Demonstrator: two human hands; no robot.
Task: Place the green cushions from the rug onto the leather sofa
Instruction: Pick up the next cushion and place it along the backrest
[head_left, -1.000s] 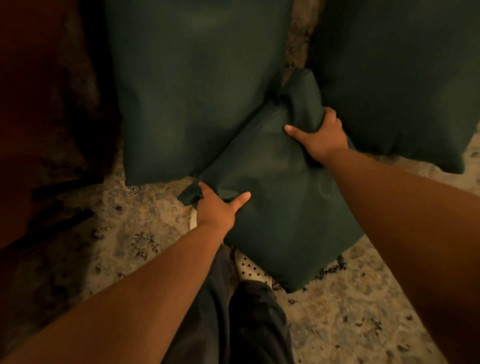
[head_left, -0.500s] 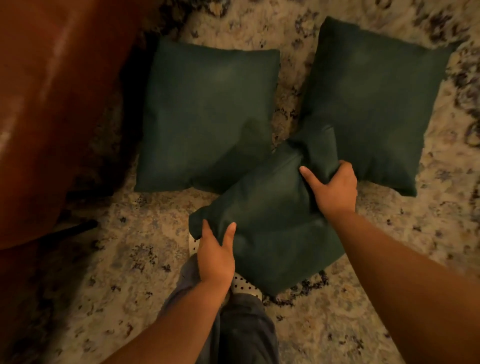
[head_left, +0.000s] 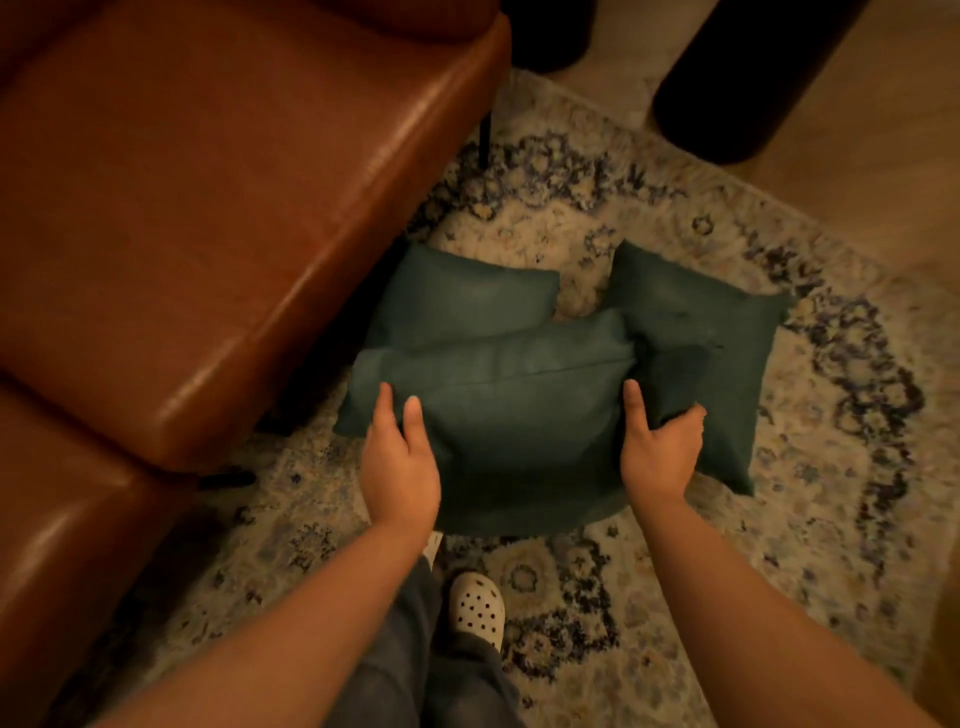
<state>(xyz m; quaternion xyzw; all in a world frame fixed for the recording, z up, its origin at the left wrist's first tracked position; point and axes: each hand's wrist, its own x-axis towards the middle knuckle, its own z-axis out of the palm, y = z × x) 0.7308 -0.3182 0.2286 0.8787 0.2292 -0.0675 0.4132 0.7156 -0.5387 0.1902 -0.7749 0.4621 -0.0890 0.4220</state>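
Note:
I hold a green cushion (head_left: 519, 415) in the air above the rug (head_left: 675, 545), level and in front of me. My left hand (head_left: 400, 462) grips its left edge, and my right hand (head_left: 660, 452) grips its right edge. Two more green cushions lie flat on the rug behind it: one (head_left: 462, 299) at the left beside the sofa, one (head_left: 711, 338) at the right, both partly hidden by the held cushion. The brown leather sofa (head_left: 208, 208) fills the left of the view, its seat bare.
The patterned rug covers the floor below me. My legs and a white spotted shoe (head_left: 478, 608) stand on it under the cushion. Two dark rounded objects (head_left: 737, 78) stand on bare floor beyond the rug at the top right. A thin black sofa leg (head_left: 485, 137) shows by the sofa's corner.
The cushion has come up off the rug and turned level between my hands. My view has pulled back and up, so the sofa seat and more of the rug now show.

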